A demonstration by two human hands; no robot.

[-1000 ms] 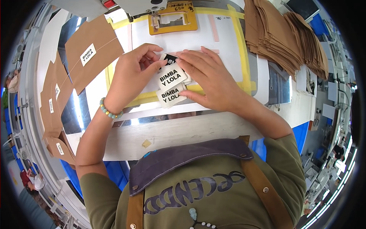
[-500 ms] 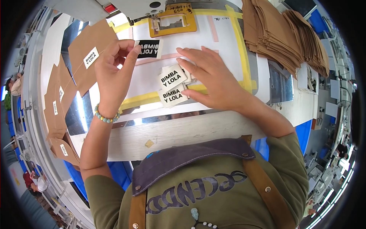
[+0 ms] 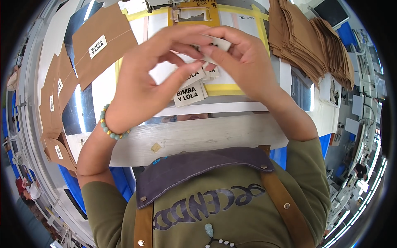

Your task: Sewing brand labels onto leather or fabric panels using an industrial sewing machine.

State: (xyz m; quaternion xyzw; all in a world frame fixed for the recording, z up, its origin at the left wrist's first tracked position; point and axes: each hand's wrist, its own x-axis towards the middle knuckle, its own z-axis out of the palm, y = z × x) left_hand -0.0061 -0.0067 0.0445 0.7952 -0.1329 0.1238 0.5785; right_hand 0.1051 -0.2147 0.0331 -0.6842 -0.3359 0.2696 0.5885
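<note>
Near the board's middle, my left hand curls over a small white label, fingertips on it, thumb lower down. My right hand pinches that same label with thumb and fingers, hiding much of it. Beneath my hands lies an overlapping pile of white labels with black lettering, partly covered. The white sheet bordered by yellow tape lies under them. A yellow frame with a cut-out window sits beyond my fingers.
Flat brown card pieces with white labels spread along the left. Thick stacks of brown folded pieces stand at the back right. Part of a machine is at the top edge. Small figures of other people show at both rims.
My left hand lifted a label from the pile, first leftward showing a black face, and has since swung right above the pile. My right hand has risen and closed on that label.
</note>
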